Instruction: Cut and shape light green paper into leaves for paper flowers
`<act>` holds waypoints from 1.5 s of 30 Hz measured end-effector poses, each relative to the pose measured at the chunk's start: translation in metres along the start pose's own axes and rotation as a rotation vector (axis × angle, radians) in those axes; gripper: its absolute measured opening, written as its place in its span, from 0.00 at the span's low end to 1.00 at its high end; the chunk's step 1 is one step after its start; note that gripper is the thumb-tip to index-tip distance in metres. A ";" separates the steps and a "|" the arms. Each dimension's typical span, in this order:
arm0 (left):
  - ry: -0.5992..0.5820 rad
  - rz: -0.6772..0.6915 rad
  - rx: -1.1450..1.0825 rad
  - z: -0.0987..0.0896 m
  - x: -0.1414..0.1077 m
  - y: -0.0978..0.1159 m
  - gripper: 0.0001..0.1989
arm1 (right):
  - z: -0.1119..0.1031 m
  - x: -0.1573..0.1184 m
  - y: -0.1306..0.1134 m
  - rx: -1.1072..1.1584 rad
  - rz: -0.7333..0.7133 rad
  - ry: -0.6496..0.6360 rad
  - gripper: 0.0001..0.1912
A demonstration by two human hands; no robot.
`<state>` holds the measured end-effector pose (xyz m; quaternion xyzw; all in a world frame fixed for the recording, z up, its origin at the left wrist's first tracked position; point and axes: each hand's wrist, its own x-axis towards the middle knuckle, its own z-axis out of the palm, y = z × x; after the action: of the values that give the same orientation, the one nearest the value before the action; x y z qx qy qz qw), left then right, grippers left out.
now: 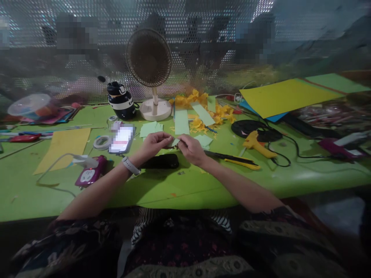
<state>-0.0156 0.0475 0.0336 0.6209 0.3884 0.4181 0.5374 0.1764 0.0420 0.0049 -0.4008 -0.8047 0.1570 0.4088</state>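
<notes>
Between my two hands is a small piece of light green paper [175, 143]. My left hand [155, 146], with a pale watch band on the wrist, has its thumb and fingers closed at the paper's left side. From the right, my right hand [191, 150] pinches the same piece. A pile of light green paper pieces [151, 129] lies just beyond my left hand, and more green pieces [204, 141] lie beside my right hand. Below the left hand rests a black elongated object [164, 161]. A yellow-and-black utility knife [243, 163] lies right of my right hand.
Yellow paper flowers [194, 99] and green strips [182, 122] lie behind the hands. A fan [155, 110], black bottle [122, 102], lit phone [122, 139], tape roll [102, 143] and purple power socket [92, 172] stand leftward. Rightward are a yellow glue gun [257, 146] and yellow sheet [284, 96].
</notes>
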 end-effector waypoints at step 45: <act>-0.346 -0.237 -0.013 -0.023 0.018 -0.014 0.10 | -0.003 0.007 0.005 0.348 0.372 -0.259 0.11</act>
<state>-0.0316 0.0741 0.0233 0.6299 0.3582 0.2416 0.6455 0.1789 0.0498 0.0077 -0.4418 -0.7239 0.4152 0.3293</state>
